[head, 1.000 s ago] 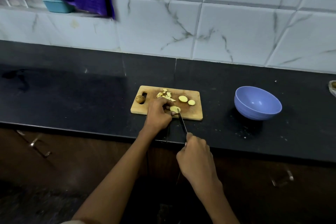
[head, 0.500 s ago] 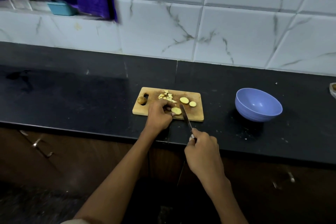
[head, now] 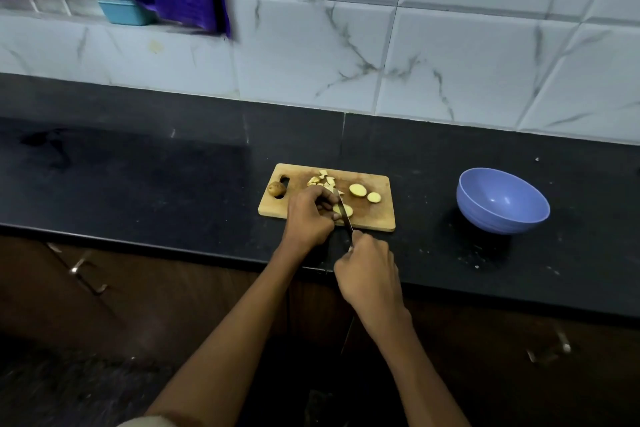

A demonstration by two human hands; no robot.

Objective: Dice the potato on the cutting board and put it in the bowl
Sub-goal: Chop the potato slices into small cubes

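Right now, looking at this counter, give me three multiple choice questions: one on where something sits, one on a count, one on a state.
1. Where does the blue bowl stand relative to the cutting board?
A. To its right, apart, on the black counter
B. On the board
C. To its left

2. How many round potato slices lie free on the board's right part, away from the hands?
A. None
B. Two
C. Five

3. What is inside the bowl?
A. Diced potato
B. Water
C. Nothing visible

Answers:
1. A: bare counter shows between board and bowl.
2. B: one larger slice and a smaller one lie side by side.
3. C: its inside shows only blue; the diced pieces lie on the board, while the left hand steadies a slice under the knife gripped by the right hand.
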